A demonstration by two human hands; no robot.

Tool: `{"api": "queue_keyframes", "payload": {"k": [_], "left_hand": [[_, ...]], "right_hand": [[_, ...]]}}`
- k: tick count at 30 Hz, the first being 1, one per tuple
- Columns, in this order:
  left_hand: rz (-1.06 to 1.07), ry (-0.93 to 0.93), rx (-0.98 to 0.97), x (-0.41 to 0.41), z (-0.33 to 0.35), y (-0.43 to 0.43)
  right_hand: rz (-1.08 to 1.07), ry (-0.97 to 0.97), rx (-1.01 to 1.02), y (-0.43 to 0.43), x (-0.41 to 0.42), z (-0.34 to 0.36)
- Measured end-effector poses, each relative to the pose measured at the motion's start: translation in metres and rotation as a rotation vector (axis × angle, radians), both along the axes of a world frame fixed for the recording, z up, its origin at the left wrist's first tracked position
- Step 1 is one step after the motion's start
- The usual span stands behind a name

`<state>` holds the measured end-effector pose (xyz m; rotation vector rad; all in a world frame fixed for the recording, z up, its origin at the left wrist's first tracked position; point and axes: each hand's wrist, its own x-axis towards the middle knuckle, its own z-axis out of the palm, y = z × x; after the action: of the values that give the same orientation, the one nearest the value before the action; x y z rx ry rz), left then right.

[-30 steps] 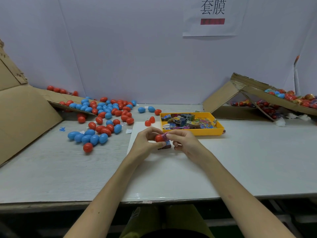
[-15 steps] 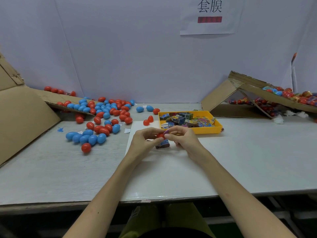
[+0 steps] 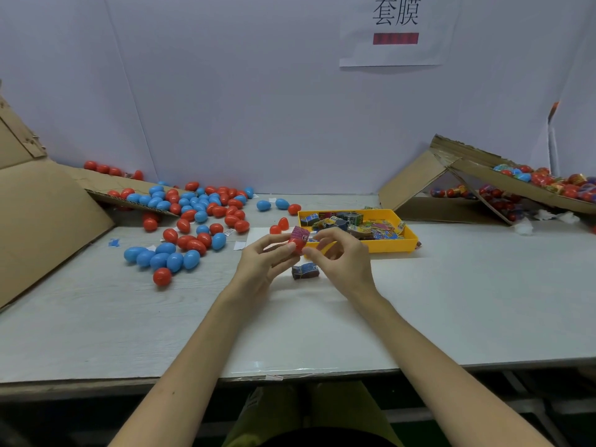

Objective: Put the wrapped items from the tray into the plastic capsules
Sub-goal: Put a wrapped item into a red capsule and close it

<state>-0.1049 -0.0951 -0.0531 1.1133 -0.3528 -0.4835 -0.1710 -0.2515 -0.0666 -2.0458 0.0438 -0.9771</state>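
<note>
Left hand point(image 3: 267, 261) grips red capsule half point(image 3: 296, 246), fingers hiding its lower part. Right hand point(image 3: 342, 258) pinches pink-purple wrapped item point(image 3: 300, 234) poking from capsule's top, thumb against shell; print unreadable. Capsule held above table point(image 3: 451, 301), just before yellow tray point(image 3: 392, 246), open end up, long axis near upright. Second wrapped item point(image 3: 305, 271) lies on table below

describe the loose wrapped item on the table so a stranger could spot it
Find the yellow tray on the white table. Just in front of it, under the left hand and right hand holding a red capsule, lies a small dark blue wrapped item. Unlike the wrapped items piled in the tray, it lies by itself on the tabletop, nearest the person.
</note>
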Motion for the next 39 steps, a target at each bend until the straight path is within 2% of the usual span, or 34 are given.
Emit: {"api": "queue_keyframes", "payload": {"k": [3,9,13,28,39], "left_hand": [[-0.082,0.07,-0.036,0.0018,-0.0016,0.0015],[-0.133,0.125,0.059,0.0056,-0.0061,-0.0005],[-0.164,0.139,0.026,0.0074,-0.0079,0.0],[-0.272,0.146,0.001,0.0069,-0.0085,0.0021],[-0.267,0.154,0.04,0.006,-0.0082,0.002]], "right_hand": [[-0.001,-0.016,-0.083,0.0051,0.0006,-0.001],[-0.002,-0.055,-0.159,0.0061,-0.0005,-0.0027],[-0.015,-0.086,-0.224,0.007,0.0007,-0.0024],[0.004,-0.108,-0.226,0.0072,0.0006,-0.004],[0.024,-0.161,-0.282,0.0071,-0.0018,-0.0027]]}}
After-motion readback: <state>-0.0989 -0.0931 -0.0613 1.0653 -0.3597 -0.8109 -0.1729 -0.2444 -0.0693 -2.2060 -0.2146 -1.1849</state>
